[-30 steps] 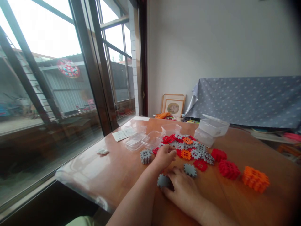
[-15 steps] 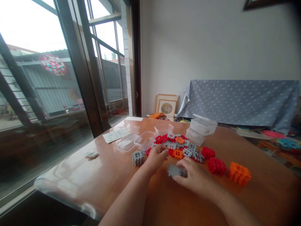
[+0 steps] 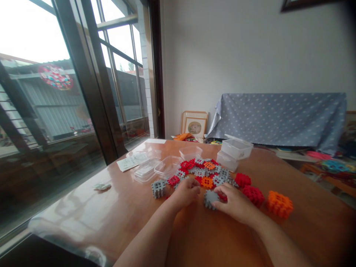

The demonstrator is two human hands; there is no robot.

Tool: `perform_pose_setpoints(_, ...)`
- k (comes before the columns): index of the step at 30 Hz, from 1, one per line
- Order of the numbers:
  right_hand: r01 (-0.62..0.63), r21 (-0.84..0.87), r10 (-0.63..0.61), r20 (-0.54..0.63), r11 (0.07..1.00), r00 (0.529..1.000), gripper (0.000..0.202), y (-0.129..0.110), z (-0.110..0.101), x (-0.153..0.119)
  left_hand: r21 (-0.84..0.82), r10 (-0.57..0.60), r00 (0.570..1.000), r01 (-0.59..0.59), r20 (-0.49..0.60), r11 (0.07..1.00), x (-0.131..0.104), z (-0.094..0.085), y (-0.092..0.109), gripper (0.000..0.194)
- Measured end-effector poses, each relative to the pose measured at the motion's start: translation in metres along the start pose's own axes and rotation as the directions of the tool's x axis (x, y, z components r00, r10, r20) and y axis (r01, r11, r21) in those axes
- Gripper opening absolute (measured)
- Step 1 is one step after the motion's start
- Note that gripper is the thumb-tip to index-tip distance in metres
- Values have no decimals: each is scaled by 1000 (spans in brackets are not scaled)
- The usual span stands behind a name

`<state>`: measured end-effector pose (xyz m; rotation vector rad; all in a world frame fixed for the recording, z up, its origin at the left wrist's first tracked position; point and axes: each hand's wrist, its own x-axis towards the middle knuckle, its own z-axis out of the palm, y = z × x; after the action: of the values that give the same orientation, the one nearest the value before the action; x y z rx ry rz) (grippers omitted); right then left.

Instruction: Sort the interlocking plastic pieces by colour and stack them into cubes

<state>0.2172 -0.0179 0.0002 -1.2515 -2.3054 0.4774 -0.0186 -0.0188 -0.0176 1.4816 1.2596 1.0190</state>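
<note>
My right hand (image 3: 236,203) grips a grey waffle-shaped block piece (image 3: 210,198) just above the wooden table (image 3: 133,207). My left hand (image 3: 185,193) rests curled on the table right beside it, at the near edge of a pile of flat red, grey and orange pieces (image 3: 207,171). What lies under the left fingers is hidden. A built grey cube (image 3: 158,188) stands left of my left hand. To the right stand two red cubes (image 3: 253,194) and an orange cube (image 3: 279,204).
Clear plastic containers (image 3: 167,167) and lids (image 3: 144,170) lie behind the pile, with stacked tubs (image 3: 236,149) at the back right. A paper slip (image 3: 126,163) and a small grey piece (image 3: 101,186) lie near the window side. A covered sofa (image 3: 280,116) stands beyond.
My right hand has moved forward and up with the grey piece, from near my body to the edge of the pile. The left hand has stayed by the pile. The view shifted.
</note>
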Motion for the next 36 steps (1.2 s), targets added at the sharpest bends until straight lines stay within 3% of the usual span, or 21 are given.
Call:
perform_pose_setpoints(4, 6, -11, -6, 10, 1000, 1000, 28, -1, -2, 0, -58, 25, 999, -28, -46, 998, 1, -5, 4, 13)
perform_pose_setpoints(7, -9, 6, 9, 0, 1000, 1000, 35, 2, -4, -1, -42, 51, 985, -58, -166, 997, 5, -13, 5, 14)
perform_pose_setpoints(11, -21, 44, 24, -67, 999, 997, 34, 10, -3, -1, 166, 158, 906, -99, -394, 981, 7, -29, 4, 12)
perform_pose_setpoints(13, -21, 65, 28, -114, 998, 993, 35, 14, 0, 0, 342, 264, 861, -113, -436, 933, 5, -34, 4, 11)
perform_pose_setpoints(16, -32, 92, 49, -185, 995, 981, 37, 18, 3, 0, 586, 350, 853, -66, -387, 808, -1, -35, 6, 14)
perform_pose_setpoints(20, -23, 114, 47, -216, 993, 975, 37, 18, 3, -1, 783, 318, 912, 6, -259, 622, -7, -30, 10, 25)
perform_pose_setpoints(23, -5, 111, 30, -225, 994, 974, 36, 16, 4, -1, 844, 267, 944, 23, -195, 536, -8, -26, 13, 36)
perform_pose_setpoints(30, 10, 120, 19, -237, 993, 971, 33, 12, 5, 0, 867, 186, 972, 33, -144, 497, -1, -15, 8, 57)
perform_pose_setpoints(36, -2, 118, 33, -261, 993, 965, 30, 2, -1, -3, 848, 177, 975, 19, -133, 530, 3, -8, 3, 39)
